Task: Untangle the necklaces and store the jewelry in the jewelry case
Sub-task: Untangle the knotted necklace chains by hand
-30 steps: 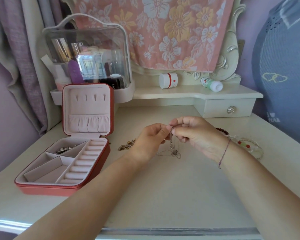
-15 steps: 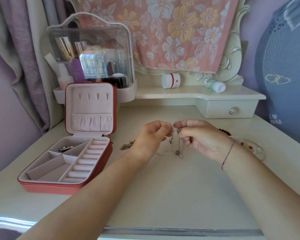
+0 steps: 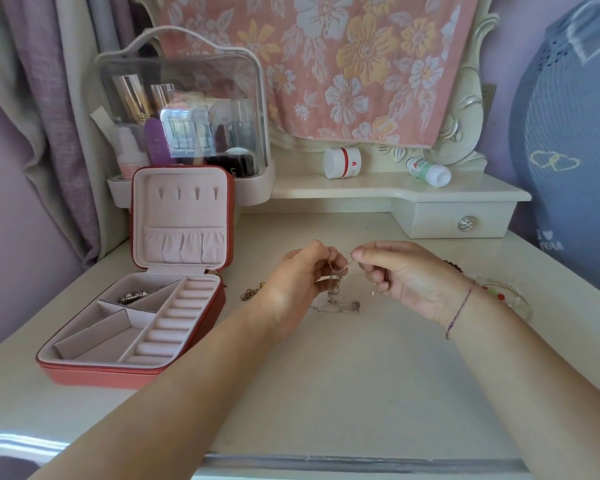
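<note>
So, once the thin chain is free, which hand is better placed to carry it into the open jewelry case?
The left hand, probably. It pinches the thin chain and is on the side of the jewelry case; the right hand would have to cross over it.

Both forearms are bare as far as they show. A thin purple string bracelet circles the wrist just behind the right hand. It is a single loose strand.

The cream counter carries an open red jewelry case at left, a gold chain, silver necklaces trailing onto it, and beaded bracelets at right.
</note>
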The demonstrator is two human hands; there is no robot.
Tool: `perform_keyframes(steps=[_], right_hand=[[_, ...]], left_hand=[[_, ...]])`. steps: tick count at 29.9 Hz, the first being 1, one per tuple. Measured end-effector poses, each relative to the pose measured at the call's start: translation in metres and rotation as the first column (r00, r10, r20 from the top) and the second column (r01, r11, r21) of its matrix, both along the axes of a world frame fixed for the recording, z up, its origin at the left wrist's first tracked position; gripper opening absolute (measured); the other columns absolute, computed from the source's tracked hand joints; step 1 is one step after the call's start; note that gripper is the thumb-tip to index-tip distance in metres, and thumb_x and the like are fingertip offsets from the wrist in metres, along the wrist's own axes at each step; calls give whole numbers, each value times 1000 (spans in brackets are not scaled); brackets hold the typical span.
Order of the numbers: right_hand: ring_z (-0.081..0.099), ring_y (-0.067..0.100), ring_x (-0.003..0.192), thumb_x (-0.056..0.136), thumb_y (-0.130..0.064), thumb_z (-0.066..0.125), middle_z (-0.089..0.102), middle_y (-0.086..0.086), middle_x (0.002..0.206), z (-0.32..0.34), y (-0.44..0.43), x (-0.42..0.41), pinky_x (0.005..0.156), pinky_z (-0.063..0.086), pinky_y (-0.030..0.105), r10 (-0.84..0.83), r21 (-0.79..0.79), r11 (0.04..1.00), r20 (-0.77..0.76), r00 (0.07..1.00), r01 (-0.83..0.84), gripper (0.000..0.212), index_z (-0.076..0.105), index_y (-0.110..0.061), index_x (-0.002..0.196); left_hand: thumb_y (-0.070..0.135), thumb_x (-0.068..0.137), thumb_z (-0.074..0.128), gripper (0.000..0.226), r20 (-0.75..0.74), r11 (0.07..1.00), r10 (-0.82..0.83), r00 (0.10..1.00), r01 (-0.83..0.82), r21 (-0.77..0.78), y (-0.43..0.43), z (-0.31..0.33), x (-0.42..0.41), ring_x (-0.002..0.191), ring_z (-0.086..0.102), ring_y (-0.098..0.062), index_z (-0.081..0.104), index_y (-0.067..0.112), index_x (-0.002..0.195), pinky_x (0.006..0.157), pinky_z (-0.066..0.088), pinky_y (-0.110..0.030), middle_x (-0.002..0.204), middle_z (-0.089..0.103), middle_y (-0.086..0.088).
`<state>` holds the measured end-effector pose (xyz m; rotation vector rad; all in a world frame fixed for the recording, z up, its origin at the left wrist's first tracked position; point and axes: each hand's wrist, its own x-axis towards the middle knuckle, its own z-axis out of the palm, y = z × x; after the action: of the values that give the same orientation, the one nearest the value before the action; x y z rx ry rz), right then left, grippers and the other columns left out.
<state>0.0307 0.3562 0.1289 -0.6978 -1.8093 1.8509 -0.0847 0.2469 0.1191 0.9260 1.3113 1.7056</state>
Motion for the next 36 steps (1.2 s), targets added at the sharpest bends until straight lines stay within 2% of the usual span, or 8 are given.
perform_keyframes(steps=[6, 14, 19, 22, 25, 27, 29, 36], right_hand=[[38, 8, 48, 91, -9, 54, 47, 1, 64, 0, 3, -3, 41, 27, 18, -55, -69, 996, -44, 998, 52, 18, 53, -12, 73], [39, 9, 41, 94, -10, 49, 61, 7, 75, 1, 5, -2, 40, 25, 19, -283, -105, 958, -166, 945, 268, 18, 52, -10, 76], [66, 13, 86, 95, -13, 46, 68, -2, 91, -1, 4, -3, 79, 40, 27, -338, 202, 916, -73, 938, 346, 23, 58, -18, 76], [67, 21, 97, 98, -14, 42, 70, 4, 96, 1, 5, -2, 91, 41, 35, -267, 32, 962, -111, 957, 272, 21, 51, -17, 79], [70, 27, 77, 100, -10, 37, 68, 12, 77, 6, 0, 0, 80, 55, 38, -159, -259, 962, -276, 948, 86, 24, 46, -10, 78], [64, 23, 61, 100, -8, 39, 60, 9, 61, 7, -2, 0, 63, 59, 35, -151, -293, 955, -326, 933, 52, 27, 48, -7, 74], [54, 19, 55, 99, -8, 41, 51, 3, 54, 7, -2, 0, 49, 51, 28, -142, -216, 973, -306, 941, 76, 29, 47, -9, 70], [42, 13, 47, 99, -10, 44, 39, -6, 50, 1, -1, -3, 52, 31, 24, -91, 50, 993, -223, 971, 104, 27, 45, -15, 72]], left_hand=[[17, 95, 35, 25, 2, 995, -64, 998, 64, -72, 0, -1, -3, 77, 55, -18, 43, 15, 71, 75, 40, -31, 78, 58, -2], [17, 98, 50, 26, 64, 998, -10, 998, 14, -61, 2, -2, -4, 73, 59, -15, 60, 12, 74, 67, 49, -26, 76, 58, -2], [23, 95, 57, 24, -60, 997, 22, 998, -26, -69, 1, -2, -6, 78, 56, -8, 68, 18, 75, 79, 43, -23, 76, 62, 7], [26, 94, 58, 20, -89, 997, 28, 996, -34, -64, 1, -5, -8, 80, 55, -8, 71, 17, 82, 82, 43, -22, 75, 65, 10], [25, 93, 59, 19, -53, 997, 40, 998, -44, -69, 1, -6, -9, 75, 58, -7, 73, 13, 87, 78, 47, -20, 74, 66, 6], [23, 93, 60, 18, -36, 997, 39, 999, -41, -68, 1, -7, -8, 71, 59, -6, 73, 13, 87, 73, 48, -16, 74, 66, 3], [21, 93, 60, 17, -42, 997, 26, 999, -29, -73, 2, -7, -6, 69, 59, -6, 73, 13, 87, 71, 48, -15, 74, 66, 2], [21, 87, 67, 10, -77, 992, 19, 997, -28, -121, 4, -9, -1, 66, 57, -5, 71, 15, 80, 75, 45, -21, 64, 65, 7]])
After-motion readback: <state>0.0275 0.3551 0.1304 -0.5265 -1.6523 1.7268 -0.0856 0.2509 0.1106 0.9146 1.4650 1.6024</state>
